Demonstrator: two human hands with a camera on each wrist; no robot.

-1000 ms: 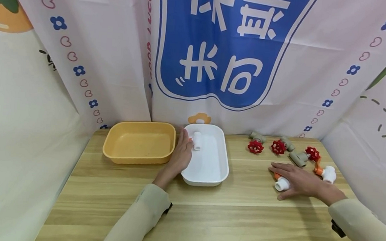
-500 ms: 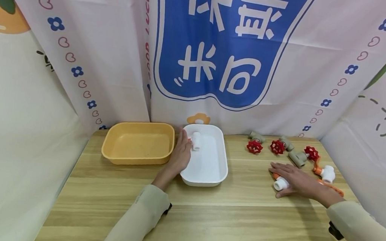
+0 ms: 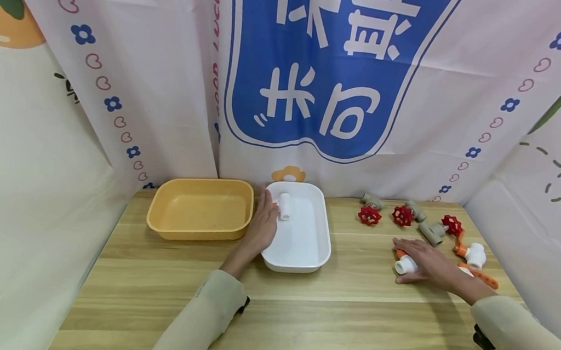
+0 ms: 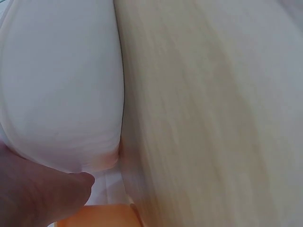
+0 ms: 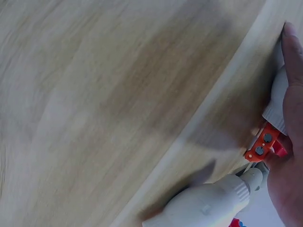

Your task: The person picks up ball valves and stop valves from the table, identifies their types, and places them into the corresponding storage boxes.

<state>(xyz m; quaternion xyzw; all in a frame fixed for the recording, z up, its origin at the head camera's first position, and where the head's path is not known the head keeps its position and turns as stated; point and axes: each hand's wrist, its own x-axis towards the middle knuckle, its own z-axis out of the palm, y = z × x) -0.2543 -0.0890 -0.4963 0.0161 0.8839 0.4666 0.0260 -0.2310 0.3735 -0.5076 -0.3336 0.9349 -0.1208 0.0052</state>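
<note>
My left hand (image 3: 260, 227) lies along the left rim of a white tray (image 3: 300, 248), its fingers fairly straight. Inside the tray is a white ball valve (image 3: 285, 207) with an orange handle partly covered by the fingertips. In the left wrist view, the thumb (image 4: 52, 194) is close to the tray's outer wall (image 4: 66, 85). On the right, my right hand (image 3: 429, 262) grips another white ball valve (image 3: 406, 265), fingers over its orange handle and thumb on the near side. The palm hides much of that valve.
A yellow tray (image 3: 201, 207) sits left of the white one. Back right are several grey stop valves (image 3: 431, 233) with red handwheels (image 3: 369, 215). A white ball valve (image 3: 476, 255) lies beyond my right wrist; another's orange handle (image 3: 484, 277) shows beside it. A printed curtain (image 3: 177, 106) borders the table.
My right hand has shifted slightly left and nearer with its ball valve, and another orange handle has come into sight behind the wrist. The left hand stays at the white tray.
</note>
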